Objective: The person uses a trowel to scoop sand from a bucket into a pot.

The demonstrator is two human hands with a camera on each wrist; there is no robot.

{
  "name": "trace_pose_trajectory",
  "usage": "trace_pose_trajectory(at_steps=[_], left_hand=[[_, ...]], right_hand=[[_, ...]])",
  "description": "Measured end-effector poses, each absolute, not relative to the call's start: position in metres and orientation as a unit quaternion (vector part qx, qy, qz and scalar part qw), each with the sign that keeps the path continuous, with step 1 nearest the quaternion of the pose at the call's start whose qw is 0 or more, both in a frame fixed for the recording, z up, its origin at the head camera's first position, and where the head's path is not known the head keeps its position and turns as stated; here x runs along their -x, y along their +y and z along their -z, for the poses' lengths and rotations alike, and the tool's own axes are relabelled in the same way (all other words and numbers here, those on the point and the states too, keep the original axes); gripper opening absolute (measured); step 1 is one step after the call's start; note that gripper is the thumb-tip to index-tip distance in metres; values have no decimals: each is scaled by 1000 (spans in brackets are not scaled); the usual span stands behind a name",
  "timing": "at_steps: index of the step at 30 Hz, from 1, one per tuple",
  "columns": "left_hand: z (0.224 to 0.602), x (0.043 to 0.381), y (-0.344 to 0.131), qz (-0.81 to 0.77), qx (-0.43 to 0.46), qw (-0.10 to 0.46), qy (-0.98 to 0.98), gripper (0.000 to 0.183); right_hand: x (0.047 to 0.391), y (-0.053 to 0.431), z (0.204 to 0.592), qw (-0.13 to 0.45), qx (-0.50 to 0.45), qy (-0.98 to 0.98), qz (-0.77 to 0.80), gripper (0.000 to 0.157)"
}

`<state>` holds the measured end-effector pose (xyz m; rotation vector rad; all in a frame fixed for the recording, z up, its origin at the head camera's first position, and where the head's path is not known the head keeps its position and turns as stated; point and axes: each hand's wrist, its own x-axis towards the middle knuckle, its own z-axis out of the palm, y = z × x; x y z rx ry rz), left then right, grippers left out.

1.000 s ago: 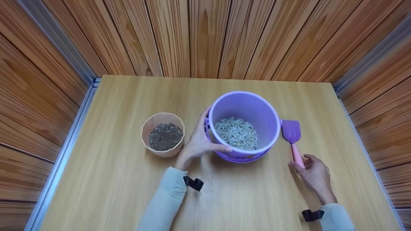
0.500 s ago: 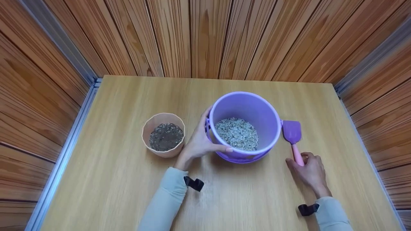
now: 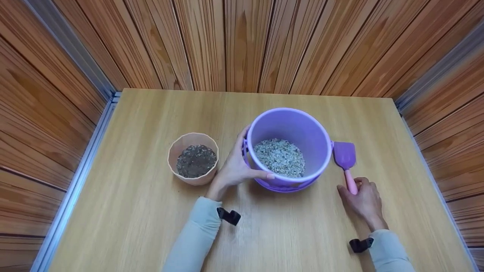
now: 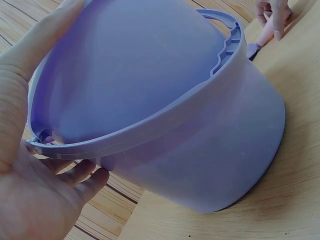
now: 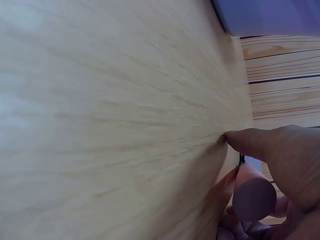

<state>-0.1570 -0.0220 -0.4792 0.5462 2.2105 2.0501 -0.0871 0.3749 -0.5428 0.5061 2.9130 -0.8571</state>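
A purple bucket [image 3: 321, 128] with grey gravel [image 3: 280, 156] in its bottom stands at the table's middle. My left hand [image 3: 235, 166] grips its left side, thumb along the front rim and fingers around the wall. In the left wrist view, the bucket's wall [image 4: 210, 140] fills much of the frame beside that hand [image 4: 40, 195]. To the bucket's right lies a toy shovel with a purple blade [image 3: 344, 154] and pink handle [image 3: 351, 181]. My right hand [image 3: 366, 200] straddles the handle's end. In the right wrist view, the thumb stays apart from the handle [image 5: 254, 197], its tip at the tabletop.
A peach faceted flowerpot [image 3: 176, 175] holding dark soil [image 3: 195, 161] stands left of the bucket, close to my left wrist. Wooden panel walls [image 3: 242, 45] enclose the tabletop [image 3: 151, 226] at the back and both sides.
My right hand has shifted a little left and away from me, further over the shovel's handle, and its thumb has moved off the handle's left side. The left hand and bucket stay put.
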Motion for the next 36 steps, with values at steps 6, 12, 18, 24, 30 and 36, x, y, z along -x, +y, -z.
trace_pose_trajectory(at_steps=[6, 12, 18, 24, 30, 36], left_hand=[[480, 158, -22, -676, -189, 38, 711, 139], [479, 158, -22, -671, -195, 32, 715, 140], [479, 158, -22, -671, -193, 32, 715, 143], [480, 158, -22, -668, -185, 35, 720, 143], [480, 157, -23, -665, -183, 35, 723, 143], [481, 158, -22, -667, -190, 31, 720, 143]], right_hand=[[88, 373, 542, 24, -160, 946, 279, 71], [90, 372, 543, 18, -159, 946, 282, 64], [91, 370, 545, 14, -165, 946, 278, 55], [91, 371, 544, 16, -173, 943, 285, 52], [91, 372, 543, 3, -184, 936, 300, 50], [90, 373, 544, -18, -203, 929, 309, 50]])
